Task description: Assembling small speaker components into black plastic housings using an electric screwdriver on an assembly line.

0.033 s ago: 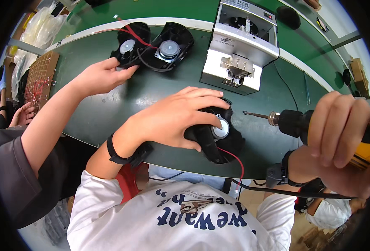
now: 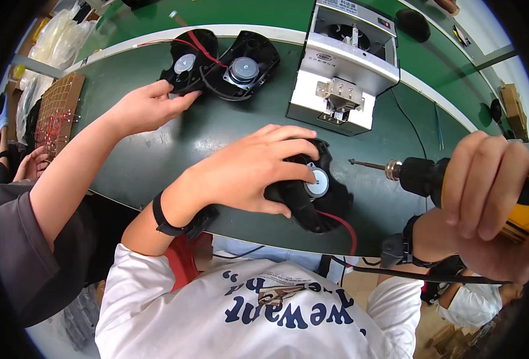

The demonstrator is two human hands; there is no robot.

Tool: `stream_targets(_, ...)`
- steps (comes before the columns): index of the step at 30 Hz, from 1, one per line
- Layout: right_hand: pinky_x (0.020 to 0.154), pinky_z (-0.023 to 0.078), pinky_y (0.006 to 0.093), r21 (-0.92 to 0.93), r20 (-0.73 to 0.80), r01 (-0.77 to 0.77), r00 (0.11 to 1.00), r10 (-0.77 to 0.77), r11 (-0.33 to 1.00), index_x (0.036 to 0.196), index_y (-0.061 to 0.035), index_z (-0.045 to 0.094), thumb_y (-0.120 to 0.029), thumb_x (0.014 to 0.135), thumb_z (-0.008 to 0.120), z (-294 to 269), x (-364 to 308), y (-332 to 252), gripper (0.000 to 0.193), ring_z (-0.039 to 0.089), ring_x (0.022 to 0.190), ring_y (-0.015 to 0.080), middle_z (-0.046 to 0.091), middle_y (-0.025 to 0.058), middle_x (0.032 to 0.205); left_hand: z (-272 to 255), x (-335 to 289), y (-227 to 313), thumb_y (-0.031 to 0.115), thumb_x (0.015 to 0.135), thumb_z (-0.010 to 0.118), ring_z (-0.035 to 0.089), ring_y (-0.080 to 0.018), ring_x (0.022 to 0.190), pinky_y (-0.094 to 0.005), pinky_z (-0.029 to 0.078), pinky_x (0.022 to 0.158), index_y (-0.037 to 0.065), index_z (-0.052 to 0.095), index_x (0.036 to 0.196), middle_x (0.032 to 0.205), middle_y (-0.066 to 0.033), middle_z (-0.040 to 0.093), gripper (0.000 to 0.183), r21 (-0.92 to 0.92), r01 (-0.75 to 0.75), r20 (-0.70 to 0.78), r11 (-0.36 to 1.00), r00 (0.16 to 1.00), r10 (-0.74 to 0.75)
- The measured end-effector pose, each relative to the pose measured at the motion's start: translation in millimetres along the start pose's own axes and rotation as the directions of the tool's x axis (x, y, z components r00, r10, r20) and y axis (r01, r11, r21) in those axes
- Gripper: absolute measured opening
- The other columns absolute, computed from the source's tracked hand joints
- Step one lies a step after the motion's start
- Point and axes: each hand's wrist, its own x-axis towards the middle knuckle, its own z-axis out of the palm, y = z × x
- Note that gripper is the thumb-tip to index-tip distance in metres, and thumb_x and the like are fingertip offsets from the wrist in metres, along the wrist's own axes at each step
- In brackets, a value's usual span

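My left hand (image 2: 258, 164) grips a black plastic speaker housing (image 2: 330, 209) on the bench, fingers over its top and thumb on the near side. A round silver speaker magnet (image 2: 317, 183) shows in the housing, and one fingertip rests on it. From the housing a red wire (image 2: 349, 230) hangs over the bench edge. On the right, my right hand (image 2: 486, 185) is wrapped round a yellow and black electric screwdriver (image 2: 417, 175). Its bit points left toward the housing, apart from it. The palm-side grip is partly hidden.
Beyond my left hand, a co-worker's hand (image 2: 150, 107) holds one of two joined black speaker housings (image 2: 255, 57) with red wires. A silver screw-feeding machine (image 2: 345, 72) stands at the back of the green bench (image 2: 228, 128). A black cable (image 2: 420, 276) crosses below my right wrist.
The housing under my left hand has shifted very slightly right, and its red wire has swung right. The co-worker's housings and wires have moved a little. My right hand has stayed about still.
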Motion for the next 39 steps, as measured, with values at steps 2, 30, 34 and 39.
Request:
stream_targets(2, 0.068, 0.058, 0.0334, -0.012, -0.044, -0.018, 0.999, 0.018, 1.0, 0.123, -0.0123, 0.063, 0.015, 0.077, 0.073, 3.1, 2.5, -1.3, 0.055, 0.067, 0.075, 0.0199, 0.065, 0.0018, 0.089, 6.3, -3.4, 6.0, 0.028, 0.066, 0.094, 0.051, -0.0401, 0.139, -0.0512, 0.043, 0.113, 0.013, 0.077, 0.113, 0.137, -0.0111, 0.059, 0.053, 0.059, 0.025, -0.015, 0.998, 1.0, -0.024)
stream_targets(30, 0.067, 0.068, 0.0284, -0.47, 0.184, -0.283, 0.895, 0.407, 0.836, 0.086, -0.0008, 0.071, -0.001, 0.085, 0.084, 36.1, 117.6, 50.5, 0.013, 0.075, 0.071, 0.0254, 0.073, 0.0128, 0.083, 58.7, -0.6, -4.2, 0.023, 0.063, 0.088, 0.057, -0.0452, 0.133, -0.0572, 0.05, 0.115, -0.001, 0.074, 0.115, 0.14, -0.0141, 0.063, 0.059, 0.129, 0.034, -0.309, 0.991, 0.951, 0.008)
stream_targets(34, 0.068, 0.069, 0.0287, -0.67, 0.189, -0.242, 0.858, 0.477, 0.702, 0.086, -0.0001, 0.071, -0.002, 0.085, 0.083, 24.7, 87.1, 38.8, 0.013, 0.075, 0.071, 0.0258, 0.073, 0.0133, 0.085, 61.4, -2.6, -5.9, 0.017, 0.065, 0.084, 0.061, -0.0397, 0.127, -0.0616, 0.049, 0.117, -0.002, 0.076, 0.115, 0.133, -0.0103, 0.066, 0.054, 0.085, -0.008, -0.321, 0.996, 0.946, 0.034)
stream_targets(39, 0.069, 0.069, 0.029, -0.87, 0.144, -0.169, 0.811, 0.567, 0.463, 0.087, 0.0007, 0.07, -0.003, 0.087, 0.082, 41.2, 115.1, 48.7, 0.012, 0.076, 0.073, 0.0264, 0.072, 0.0139, 0.086, 58.7, 0.3, -3.2, 0.014, 0.067, 0.083, 0.062, -0.0373, 0.126, -0.0627, 0.048, 0.118, -0.002, 0.077, 0.114, 0.128, -0.0057, 0.069, 0.051, 0.094, -0.001, -0.323, 0.996, 0.946, 0.032)
